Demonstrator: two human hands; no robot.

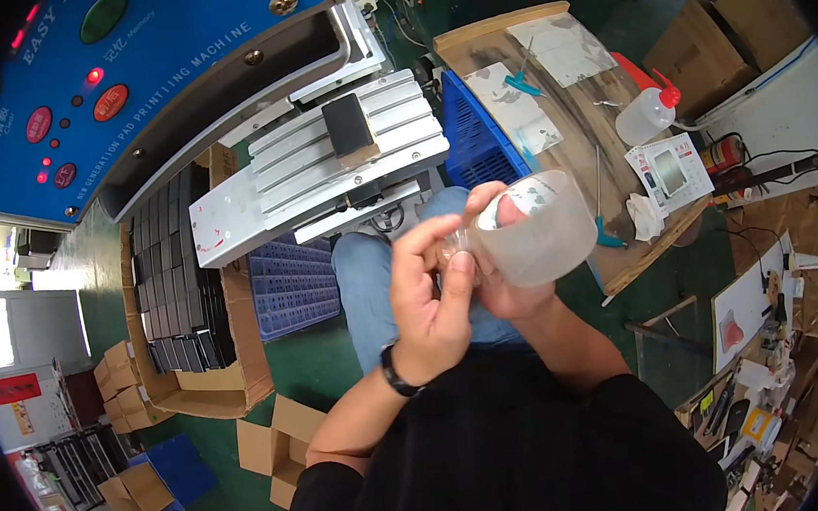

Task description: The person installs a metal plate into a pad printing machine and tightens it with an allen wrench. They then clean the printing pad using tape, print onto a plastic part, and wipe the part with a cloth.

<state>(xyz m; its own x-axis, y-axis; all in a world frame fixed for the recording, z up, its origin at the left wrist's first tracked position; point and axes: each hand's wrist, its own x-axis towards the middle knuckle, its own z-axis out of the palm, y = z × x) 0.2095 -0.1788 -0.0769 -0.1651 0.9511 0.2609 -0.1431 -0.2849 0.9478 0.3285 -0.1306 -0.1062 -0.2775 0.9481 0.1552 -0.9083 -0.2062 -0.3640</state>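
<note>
A wide roll of clear packing tape point(549, 243) is held up in front of my lap. My right hand point(514, 290) is wrapped round it, with fingertips showing inside its core. My left hand point(432, 297), with a black band on the wrist, is closed at the roll's left side. Its thumb and fingers pinch a crinkled clear piece of tape point(454, 243), partly hidden by the fingers. Beyond my hands, a black rectangular block point(347, 125) sits on the grooved metal bed point(281, 181) of the machine.
The blue pad printing machine panel point(167, 43) looms at upper left. A wooden table point(571, 110) at right carries a plastic bottle point(645, 116), turquoise-handled tools and a calendar point(671, 172). A carton point(255, 381) of black pieces stands left, beside a blue crate point(295, 290).
</note>
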